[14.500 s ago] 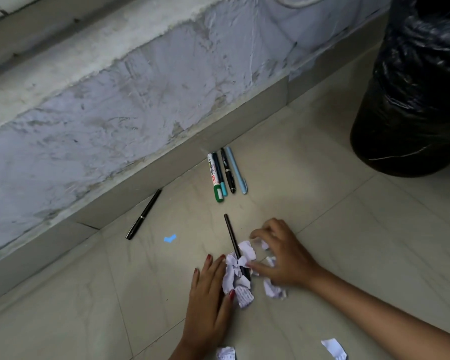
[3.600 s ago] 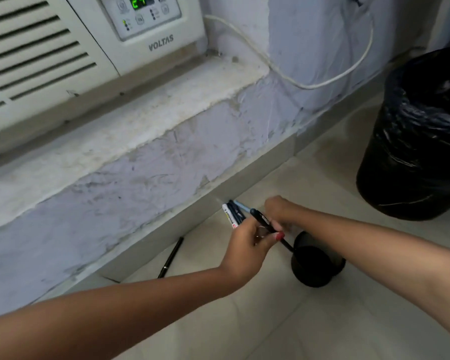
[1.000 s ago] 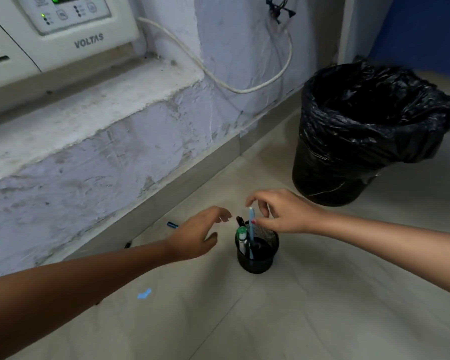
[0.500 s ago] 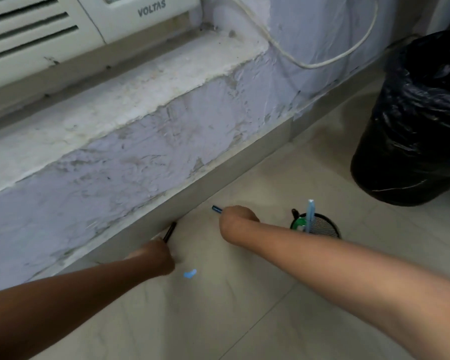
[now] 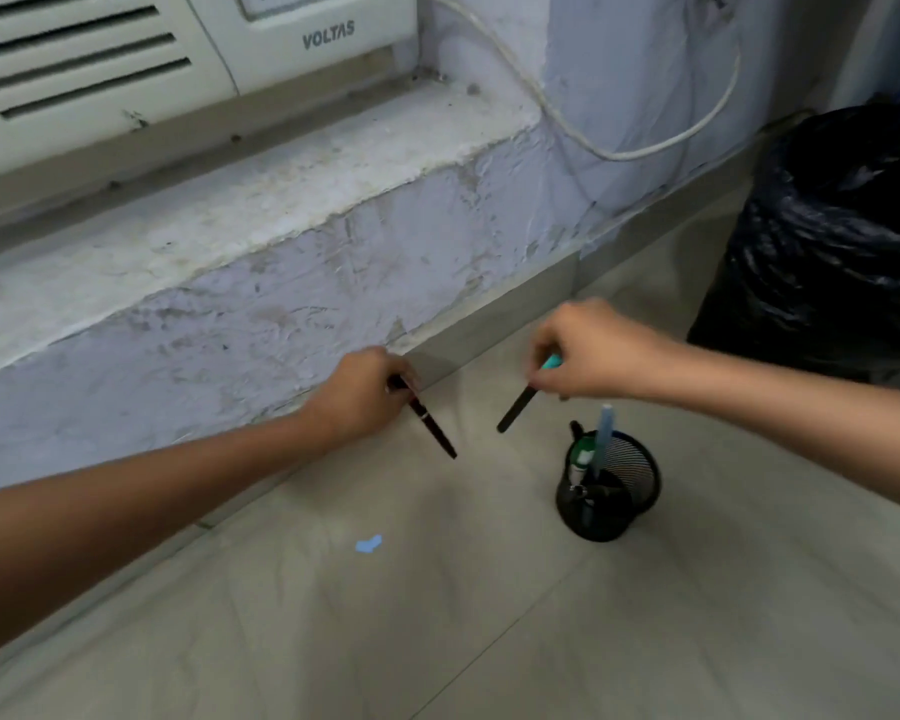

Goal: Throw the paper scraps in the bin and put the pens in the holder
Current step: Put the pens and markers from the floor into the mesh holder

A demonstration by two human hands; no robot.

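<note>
My left hand is closed around a black pen that slants down to the right above the floor. My right hand grips a dark pen with a teal end, its tip pointing down-left. Both hands hover left of and above the black mesh pen holder, which stands on the floor with a light blue pen, a green-capped marker and a dark pen inside. The black-lined bin stands at the far right. No paper scraps are visible.
A rough wall with a ledge runs along the back, with a white air conditioner above and a white cable hanging. A small blue mark lies on the tiled floor.
Both hands have lifted a pen each off the floor by the wall and moved right toward the holder. The camera has tilted up slightly.
</note>
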